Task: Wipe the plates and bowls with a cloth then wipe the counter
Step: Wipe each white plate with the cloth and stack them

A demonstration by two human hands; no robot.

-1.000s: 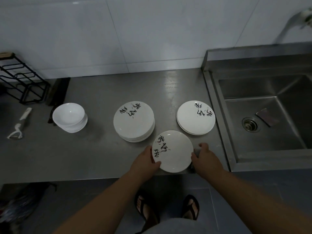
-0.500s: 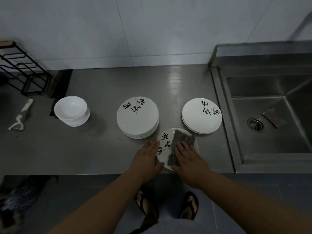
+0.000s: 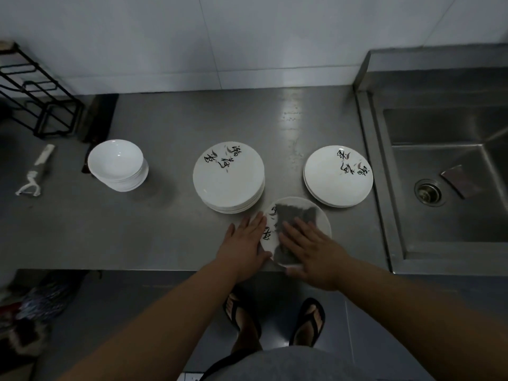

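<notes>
A single round white plate with black brush lettering (image 3: 325, 226) lies at the near edge of the grey stainless-steel counter (image 3: 154, 229), just right of centre. A dark grey crumpled cloth (image 3: 297, 214) is spread over the middle of it and covers part of the lettering.

The right hand (image 3: 316, 251) lies flat on the cloth, palm down, fingers straight and close together, pressing the cloth against the plate. The left hand (image 3: 243, 243) lies palm down with its fingers straight and slightly spread. Its fingertips and thumb rest on the plate's left rim, and the rest of the hand is on the counter beside it. Neither hand curls round anything.

Just beyond the plate to the left stands a tall stack of white plates with the same black lettering (image 3: 228, 177), its near edge almost touching the single plate. A lower stack of matching white plates (image 3: 338, 176) sits beyond to the right, near the sink. Well to the left, a stack of plain white bowls (image 3: 118, 165) stands on the counter.

A white-handled peeler (image 3: 35, 171) lies near the counter's left end, and a black wire rack (image 3: 35, 92) stands beyond it against the white tiled wall. On the right is a stainless-steel sink (image 3: 453, 237) with a round drain (image 3: 428, 192).
</notes>
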